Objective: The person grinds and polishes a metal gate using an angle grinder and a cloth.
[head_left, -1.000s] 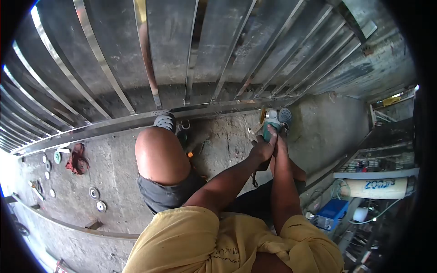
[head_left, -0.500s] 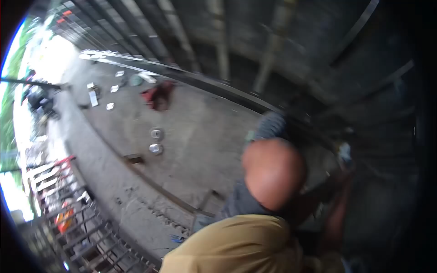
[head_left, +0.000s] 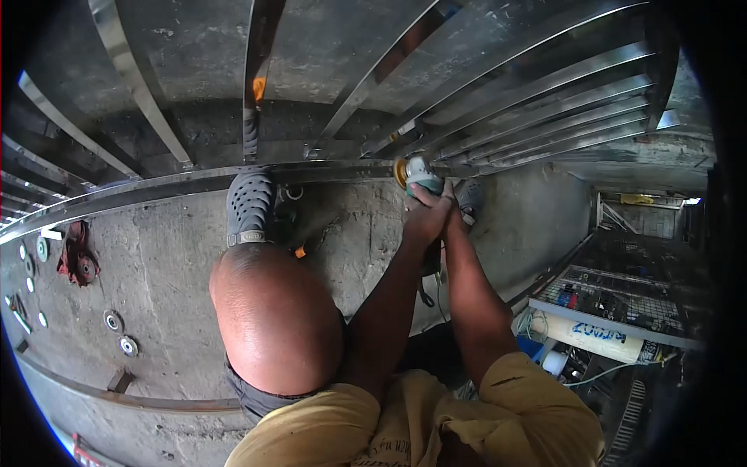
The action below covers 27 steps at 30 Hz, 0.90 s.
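An angle grinder point(head_left: 420, 168) with a grey head, a green body and a brownish disc point(head_left: 400, 173) is held in both hands. My left hand point(head_left: 424, 221) is wrapped round its body from the left, and my right hand point(head_left: 446, 204) grips from the right, close against the left one. The disc is right at the bottom rail point(head_left: 342, 168) of a metal grille with upright bars. Below the hands a dark cord hangs from the tool, partly hidden by the forearms.
Grey clogs point(head_left: 250, 204) on my feet stand by the rail. To the left on the concrete floor lie several discs point(head_left: 113, 320), a dark red cloth point(head_left: 76, 253) and a metal bar point(head_left: 156, 403). A rack with a white cylinder point(head_left: 583, 335) and cables is at the right.
The view has swung from the floor at the left, blurred, back to the grille and my hands. The hands and grinder, earlier at the right edge, now appear near the middle.
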Each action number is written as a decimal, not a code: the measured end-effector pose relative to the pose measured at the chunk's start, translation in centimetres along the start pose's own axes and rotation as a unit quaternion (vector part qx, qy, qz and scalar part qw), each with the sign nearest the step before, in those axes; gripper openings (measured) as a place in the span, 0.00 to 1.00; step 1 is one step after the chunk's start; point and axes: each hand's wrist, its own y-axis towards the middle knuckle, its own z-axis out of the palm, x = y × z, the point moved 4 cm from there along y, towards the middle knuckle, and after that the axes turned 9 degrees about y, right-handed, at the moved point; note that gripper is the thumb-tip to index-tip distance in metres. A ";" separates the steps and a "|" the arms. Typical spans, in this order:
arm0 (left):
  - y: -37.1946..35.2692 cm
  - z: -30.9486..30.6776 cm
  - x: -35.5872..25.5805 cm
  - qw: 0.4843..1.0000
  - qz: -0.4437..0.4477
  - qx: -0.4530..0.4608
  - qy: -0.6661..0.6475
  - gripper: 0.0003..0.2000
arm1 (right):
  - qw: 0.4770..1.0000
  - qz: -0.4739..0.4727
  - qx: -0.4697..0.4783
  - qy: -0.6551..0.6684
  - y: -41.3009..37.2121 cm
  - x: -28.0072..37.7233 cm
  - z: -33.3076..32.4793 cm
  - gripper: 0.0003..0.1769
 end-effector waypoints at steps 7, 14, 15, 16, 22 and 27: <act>1.1 -4.1 -3.5 0.996 0.031 -0.078 0.005 0.51 | 0.990 0.012 0.030 -0.135 3.4 -0.1 4.6 0.63; 1.4 -6.5 -4.0 0.993 0.038 -0.096 -0.051 0.46 | 0.973 0.055 0.009 -0.224 4.0 1.0 6.4 0.65; 2.2 -6.6 -3.6 0.993 0.041 -0.095 -0.060 0.46 | 0.973 0.047 0.009 -0.227 4.0 1.3 6.8 0.65; 2.8 -6.8 -3.2 0.992 0.043 -0.093 -0.070 0.46 | 0.972 0.038 0.009 -0.230 4.0 1.7 7.0 0.66; 3.5 -7.1 -2.6 0.997 0.022 -0.048 -0.059 0.43 | 0.961 0.051 0.013 -0.270 4.2 1.6 7.4 0.65; 3.6 -6.5 -1.5 0.988 0.060 -0.074 -0.120 0.38 | 0.965 0.032 -0.016 -0.262 2.7 3.2 6.9 0.61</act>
